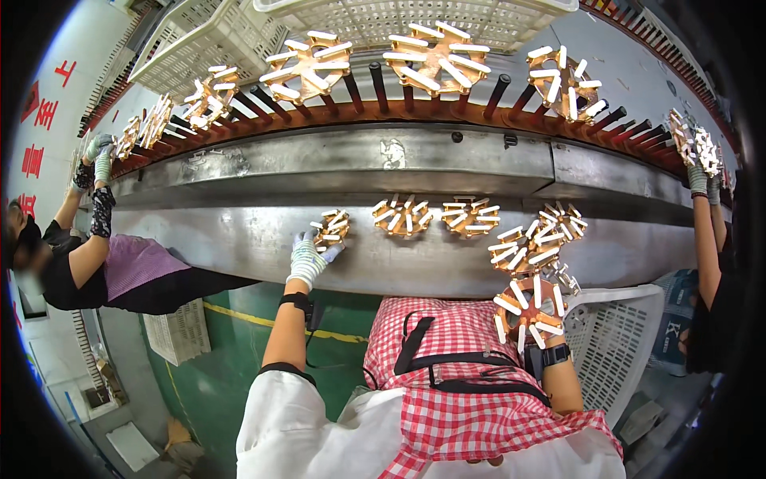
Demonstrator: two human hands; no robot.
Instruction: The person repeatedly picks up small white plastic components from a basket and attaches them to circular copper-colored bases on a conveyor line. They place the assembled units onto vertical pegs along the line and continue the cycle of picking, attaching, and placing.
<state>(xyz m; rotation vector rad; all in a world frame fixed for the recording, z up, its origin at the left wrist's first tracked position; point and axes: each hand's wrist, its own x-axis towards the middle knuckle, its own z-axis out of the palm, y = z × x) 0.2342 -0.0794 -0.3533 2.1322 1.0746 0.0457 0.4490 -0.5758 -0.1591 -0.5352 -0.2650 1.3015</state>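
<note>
My left hand (309,260), in a striped white glove, is at the bench's near edge. Its thumb and fingers are round the near side of a copper-coloured round part with white bars (332,230). My right hand is mostly hidden behind a larger-looking part of the same kind (530,308), held up near my apron; only the wrist with a black watch (549,356) shows well. Just beyond it, more such parts (523,247) overlap one another. Two others (402,216) (471,217) sit in the middle of the metal bench (239,239).
Beyond a steel ledge (335,156) runs a conveyor with upright dark rods (378,86), carrying several similar parts (438,59). White plastic crates (215,48) stand behind it. Another crate (610,343) is at my right. Co-workers' gloved hands (100,152) (702,182) are at both ends.
</note>
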